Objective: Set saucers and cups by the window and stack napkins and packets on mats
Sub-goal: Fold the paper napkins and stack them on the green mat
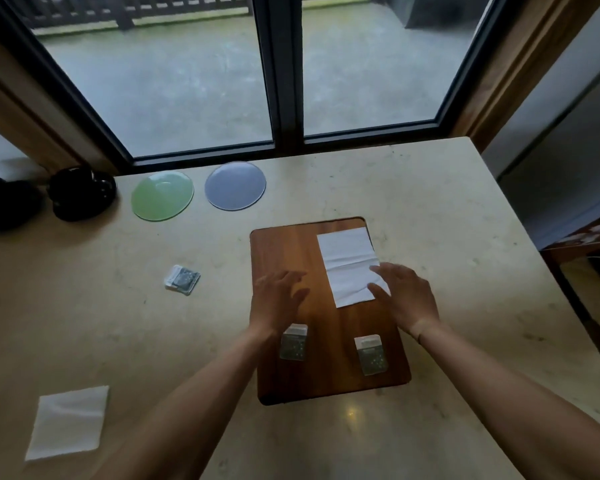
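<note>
Both hands, left [278,299] and right [404,294], are held with fingers released over the mat [326,379]; the napkin [347,265] (lying unweighted there) could be brushed askew by the right

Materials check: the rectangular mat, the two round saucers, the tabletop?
Rectangular brown mat: looks like wood, visible grain, satin sheen. Green round saucer and grey-blue round saucer: smooth, glossy, with window glare, so probably glass or glazed ceramic. Beige tabletop: speckled, polished, likely stone or composite.
</note>
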